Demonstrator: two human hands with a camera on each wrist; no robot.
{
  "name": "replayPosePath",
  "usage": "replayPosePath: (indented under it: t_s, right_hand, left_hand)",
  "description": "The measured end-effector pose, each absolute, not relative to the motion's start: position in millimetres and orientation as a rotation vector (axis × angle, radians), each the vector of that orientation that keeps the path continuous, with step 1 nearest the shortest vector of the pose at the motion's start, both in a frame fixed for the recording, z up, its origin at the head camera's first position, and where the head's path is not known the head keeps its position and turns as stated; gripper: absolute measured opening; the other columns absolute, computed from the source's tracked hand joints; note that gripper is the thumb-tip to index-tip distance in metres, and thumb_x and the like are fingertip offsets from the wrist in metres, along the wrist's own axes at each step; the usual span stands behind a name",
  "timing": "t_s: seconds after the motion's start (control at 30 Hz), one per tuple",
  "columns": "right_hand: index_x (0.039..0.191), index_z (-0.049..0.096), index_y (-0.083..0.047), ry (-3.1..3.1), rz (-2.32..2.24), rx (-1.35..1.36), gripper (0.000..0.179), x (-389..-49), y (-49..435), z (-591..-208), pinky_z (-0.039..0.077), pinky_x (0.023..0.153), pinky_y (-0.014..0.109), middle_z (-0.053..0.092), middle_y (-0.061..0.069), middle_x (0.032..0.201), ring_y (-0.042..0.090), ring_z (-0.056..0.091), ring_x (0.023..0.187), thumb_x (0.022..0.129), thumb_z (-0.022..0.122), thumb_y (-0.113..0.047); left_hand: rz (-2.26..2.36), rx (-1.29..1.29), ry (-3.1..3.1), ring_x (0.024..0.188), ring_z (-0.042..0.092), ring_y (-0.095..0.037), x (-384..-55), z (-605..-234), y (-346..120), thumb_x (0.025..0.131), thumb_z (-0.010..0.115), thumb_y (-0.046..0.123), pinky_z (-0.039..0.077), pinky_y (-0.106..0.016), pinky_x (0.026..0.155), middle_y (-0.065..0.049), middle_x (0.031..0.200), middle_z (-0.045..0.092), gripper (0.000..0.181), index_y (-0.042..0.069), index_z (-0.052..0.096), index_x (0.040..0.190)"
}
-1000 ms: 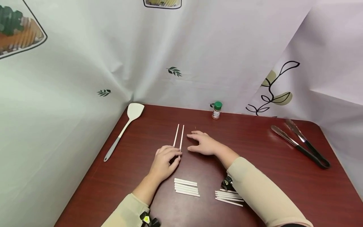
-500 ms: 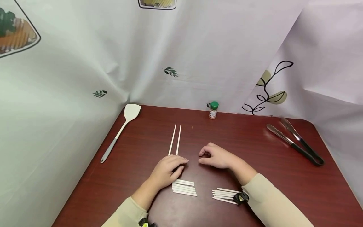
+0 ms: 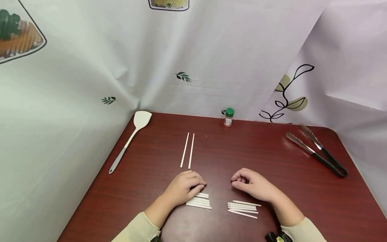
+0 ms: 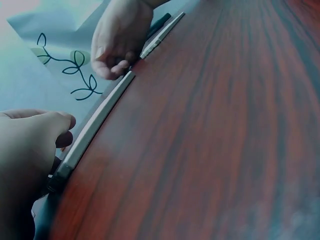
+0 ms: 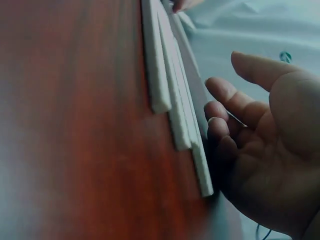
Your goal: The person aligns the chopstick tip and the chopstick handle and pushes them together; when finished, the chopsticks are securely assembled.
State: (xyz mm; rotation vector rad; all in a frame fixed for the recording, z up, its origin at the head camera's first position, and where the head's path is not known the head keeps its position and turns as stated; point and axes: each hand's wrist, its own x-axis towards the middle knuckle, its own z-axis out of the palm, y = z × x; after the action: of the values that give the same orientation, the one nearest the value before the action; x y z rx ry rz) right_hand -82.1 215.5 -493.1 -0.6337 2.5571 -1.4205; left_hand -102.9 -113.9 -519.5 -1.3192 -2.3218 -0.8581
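Note:
Two white sticks (image 3: pixel 188 151) lie nearly parallel on the table, pointing away from me, just beyond my left hand (image 3: pixel 185 187). That hand rests low over a pile of several white sticks (image 3: pixel 199 202), covering their left ends, and it holds nothing. To the right, a second group of several white sticks (image 3: pixel 243 209) lies fanned slightly, just in front of my right hand (image 3: pixel 255 185). Its fingers are loosely curled around nothing; the right wrist view shows the bare palm (image 5: pixel 280 160) beside stick ends (image 5: pixel 180 125).
A white spatula (image 3: pixel 128 141) with a grey handle lies along the table's left edge. At the back stands a small green-capped spice jar (image 3: pixel 228 118). Black-handled metal tongs (image 3: pixel 320 151) lie spread at the right. White printed cloth (image 3: pixel 211 67) hangs behind the table (image 3: pixel 302 188).
Both hands have drawn back toward me from the two parallel sticks, the right one also moving rightward. The near ends of those sticks, covered before, now show.

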Motion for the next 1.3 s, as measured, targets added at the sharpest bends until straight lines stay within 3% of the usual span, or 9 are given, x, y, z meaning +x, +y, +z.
replayPosePath:
  t_s: [0.13,0.27,0.43,0.7,0.93,1.3]
  right_hand:
    - [0.095,0.077,-0.024,2.751,-1.546,-0.680,0.014,-72,214,-508,0.049,0.065,0.022,0.063,-0.012,0.086,0.007,0.058,0.074,0.095,0.081,-0.010]
    - [0.095,0.077,-0.027,2.911,-1.512,-0.883,0.022,-64,210,-518,0.045,0.071,0.020,0.064,-0.016,0.091,0.007,0.057,0.081,0.089,0.085,-0.006]
    - [0.099,0.079,-0.026,2.927,-1.467,-1.045,0.026,-60,212,-522,0.042,0.078,0.019,0.066,-0.016,0.095,0.006,0.057,0.087,0.082,0.090,-0.010]
    - [0.096,0.081,-0.029,2.889,-1.390,-1.299,0.028,-60,214,-526,0.039,0.079,0.018,0.064,-0.021,0.088,0.001,0.051,0.086,0.075,0.096,-0.018]
    - [0.096,0.080,-0.030,2.849,-1.354,-1.373,0.033,-59,215,-526,0.038,0.074,0.014,0.058,-0.022,0.079,-0.003,0.047,0.082,0.069,0.097,-0.022]
    - [0.087,0.083,-0.032,2.780,-1.459,-1.410,0.032,-59,214,-527,0.038,0.073,0.013,0.058,-0.027,0.077,-0.002,0.046,0.081,0.068,0.099,-0.012]
  left_hand:
    - [-0.866,-1.327,-2.325,0.097,0.070,-0.009,-104,-520,-114,0.094,0.081,0.018,0.054,-0.031,0.095,0.010,0.102,0.074,0.007,0.019,0.082,0.101]
    - [-0.850,-1.376,-2.320,0.097,0.069,-0.008,-105,-521,-115,0.092,0.083,0.021,0.053,-0.032,0.095,0.011,0.102,0.074,0.006,0.020,0.083,0.098]
    - [-0.856,-1.446,-2.324,0.099,0.066,-0.008,-106,-523,-115,0.087,0.088,0.031,0.051,-0.032,0.094,0.011,0.105,0.073,0.017,0.021,0.084,0.100]
    - [-0.831,-1.472,-2.321,0.097,0.063,-0.008,-106,-524,-116,0.082,0.091,0.040,0.050,-0.033,0.093,0.012,0.108,0.071,0.027,0.023,0.083,0.102]
    - [-0.842,-1.485,-2.324,0.099,0.062,-0.007,-103,-523,-116,0.083,0.088,0.042,0.049,-0.032,0.088,0.012,0.110,0.071,0.027,0.025,0.083,0.103]
    - [-0.840,-1.508,-2.271,0.095,0.060,-0.007,-105,-522,-116,0.083,0.090,0.034,0.050,-0.032,0.091,0.012,0.107,0.073,0.016,0.026,0.086,0.097]
